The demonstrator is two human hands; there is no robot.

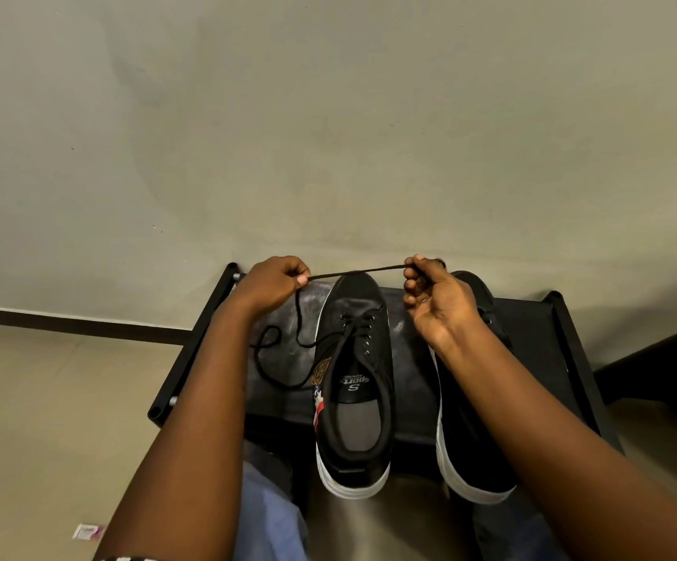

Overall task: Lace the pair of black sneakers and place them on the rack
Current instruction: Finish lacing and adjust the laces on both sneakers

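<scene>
Hands (pixel 276 283) (pixel 434 297) pinching taut round black lace (pixel 355 273), matte sneaker (pixel 355 382), white sole

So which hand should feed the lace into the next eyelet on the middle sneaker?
Probably the left hand: its side of the lace trails slack beside the sneaker; the right hand just holds the stretched span.

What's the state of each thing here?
Lace: stretched taut between both hands, loose end trailing left.
Left shoe: on rack, partly laced.
Right shoe: on rack, lacing hidden by arm.
Left hand: pinching lace.
Right hand: pinching lace.
Rack: holds both shoes.
</scene>
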